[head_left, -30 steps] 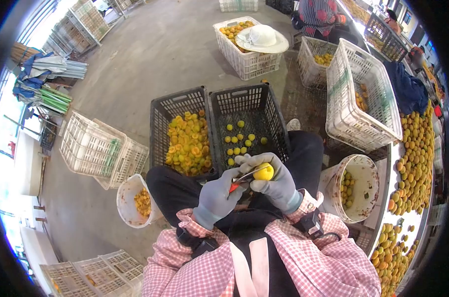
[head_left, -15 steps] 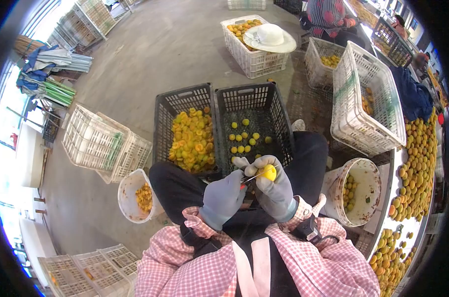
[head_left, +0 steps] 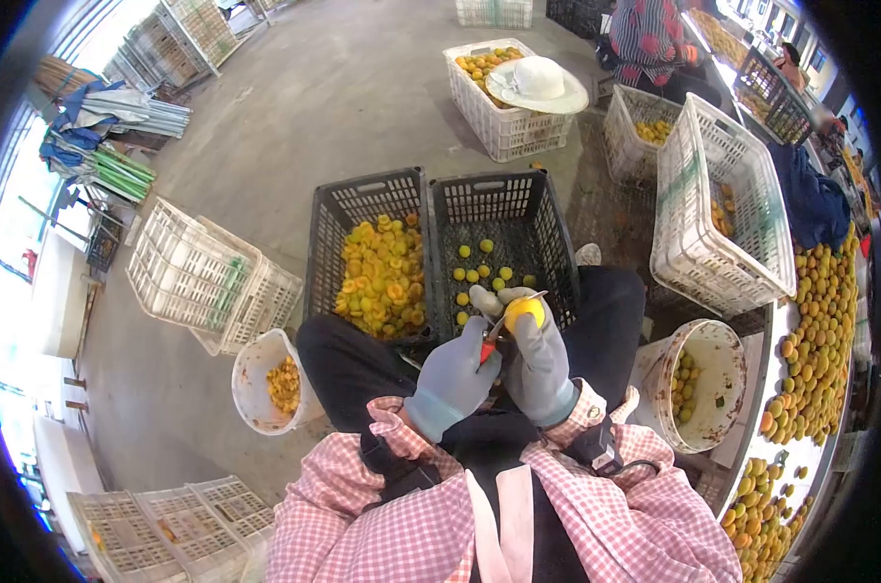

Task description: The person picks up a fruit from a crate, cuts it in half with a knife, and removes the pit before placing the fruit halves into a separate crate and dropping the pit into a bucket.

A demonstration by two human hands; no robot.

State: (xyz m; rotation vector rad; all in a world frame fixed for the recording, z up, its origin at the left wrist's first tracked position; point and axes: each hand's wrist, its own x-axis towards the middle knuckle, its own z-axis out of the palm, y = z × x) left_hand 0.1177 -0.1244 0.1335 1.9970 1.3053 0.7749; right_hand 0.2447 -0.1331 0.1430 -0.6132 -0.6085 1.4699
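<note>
My left hand [head_left: 453,386], in a grey glove, is closed round the red handle of a small knife [head_left: 487,348]. The blade points up and to the right, against a yellow apricot [head_left: 525,312]. That fruit is pinched in the gloved fingers of my right hand [head_left: 539,372]. Both hands meet above my lap, near the front of two black crates. In the left black crate [head_left: 367,185] lies a heap of split apricot halves. The right black crate [head_left: 489,183] holds several whole yellow-green apricots on its floor.
A white bucket [head_left: 250,394] with orange bits stands left of my knee; a stained bucket [head_left: 730,374] with apricots stands right. White crates [head_left: 192,267] flank both sides. Apricots cover a table [head_left: 773,389] at right. A white hat [head_left: 537,85] rests on a filled crate; another person [head_left: 644,44] sits behind.
The knife has turned from lying nearly level across the apricot to pointing more steeply upward, its red handle now more visible. Both hands have shifted slightly, with the apricot a little higher in view.
</note>
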